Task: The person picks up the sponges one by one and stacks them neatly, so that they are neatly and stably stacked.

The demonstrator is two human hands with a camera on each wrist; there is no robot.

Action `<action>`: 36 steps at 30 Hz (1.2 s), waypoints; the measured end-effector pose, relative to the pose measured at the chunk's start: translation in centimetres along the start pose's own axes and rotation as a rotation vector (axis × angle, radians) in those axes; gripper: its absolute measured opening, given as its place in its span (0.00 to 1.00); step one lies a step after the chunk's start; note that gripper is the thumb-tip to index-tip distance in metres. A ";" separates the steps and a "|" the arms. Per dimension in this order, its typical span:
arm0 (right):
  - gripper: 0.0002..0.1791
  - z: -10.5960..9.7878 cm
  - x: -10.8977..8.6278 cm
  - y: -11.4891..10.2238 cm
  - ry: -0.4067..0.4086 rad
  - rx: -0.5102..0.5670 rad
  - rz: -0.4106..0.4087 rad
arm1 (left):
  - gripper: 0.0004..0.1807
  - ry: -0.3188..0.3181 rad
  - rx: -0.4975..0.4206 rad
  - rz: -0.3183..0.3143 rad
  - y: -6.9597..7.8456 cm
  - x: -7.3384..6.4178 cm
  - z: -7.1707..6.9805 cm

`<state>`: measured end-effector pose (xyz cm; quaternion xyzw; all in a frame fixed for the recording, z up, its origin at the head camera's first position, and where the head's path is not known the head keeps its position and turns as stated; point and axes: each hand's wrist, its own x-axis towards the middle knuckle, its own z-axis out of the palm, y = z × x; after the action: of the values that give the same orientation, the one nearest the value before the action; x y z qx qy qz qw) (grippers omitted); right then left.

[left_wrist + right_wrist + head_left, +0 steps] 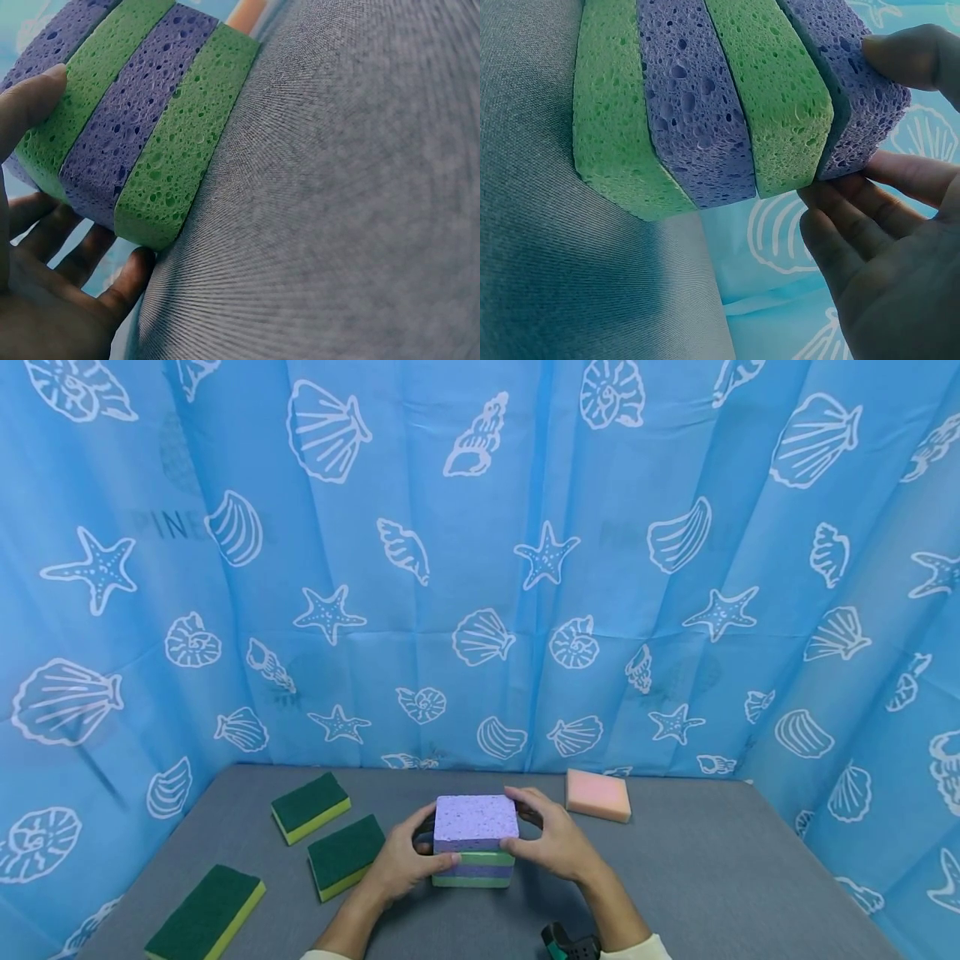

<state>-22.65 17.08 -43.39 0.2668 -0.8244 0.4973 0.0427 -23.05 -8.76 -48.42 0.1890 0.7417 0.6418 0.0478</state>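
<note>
A purple sponge (476,818) tops a neat stack of sponges in alternating purple and green. My right hand (557,837) pinches that top sponge, thumb on its front and fingers around its right side. In the right wrist view, a narrow dark gap shows under it, and the other fingers touch the stack's side. My left hand (405,858) steadies the stack from the left, its thumb on the upper green sponge (82,97) and its fingers along the side. The bottom green sponge (187,142) rests on the grey tabletop. Some left fingers are hidden behind the stack in the head view.
Green-and-yellow scouring sponges lie at the left: one at the back (311,802), one nearer the stack (347,852) and one in front (206,910). A pink sponge (598,793) sits behind the right hand. A blue shell-print curtain (480,568) encloses the grey table (712,877).
</note>
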 end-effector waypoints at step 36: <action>0.41 -0.1 -0.4 -0.4 -0.034 -0.087 0.041 | 0.45 0.043 0.011 0.025 0.9 -0.1 0.2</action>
<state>-22.11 17.19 -43.22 0.2563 -0.8510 0.4573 0.0301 -22.73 -8.49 -47.60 0.1845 0.7436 0.6422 0.0230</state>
